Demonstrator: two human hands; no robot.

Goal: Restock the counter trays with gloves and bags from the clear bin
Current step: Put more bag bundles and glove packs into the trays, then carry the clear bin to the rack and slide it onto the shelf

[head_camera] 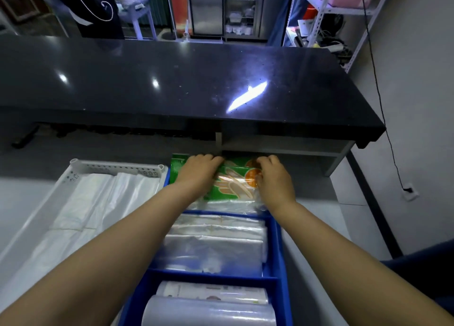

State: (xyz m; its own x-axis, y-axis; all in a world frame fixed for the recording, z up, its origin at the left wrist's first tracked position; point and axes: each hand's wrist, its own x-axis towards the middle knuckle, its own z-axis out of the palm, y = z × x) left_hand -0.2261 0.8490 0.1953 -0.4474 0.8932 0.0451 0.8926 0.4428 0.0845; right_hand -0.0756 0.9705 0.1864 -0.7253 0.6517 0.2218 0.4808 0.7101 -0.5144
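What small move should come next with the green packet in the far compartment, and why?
Probably press the green glove packet down flat into the far compartment of the blue tray. Both hands, left and right, grip its far edge, and it rests tilted over clear bags rather than settled.

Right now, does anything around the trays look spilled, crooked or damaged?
Nothing stands out. Both hands, left and right, press the green glove packet flat at the far end of the blue tray. Bags in the white tray lie tidy.
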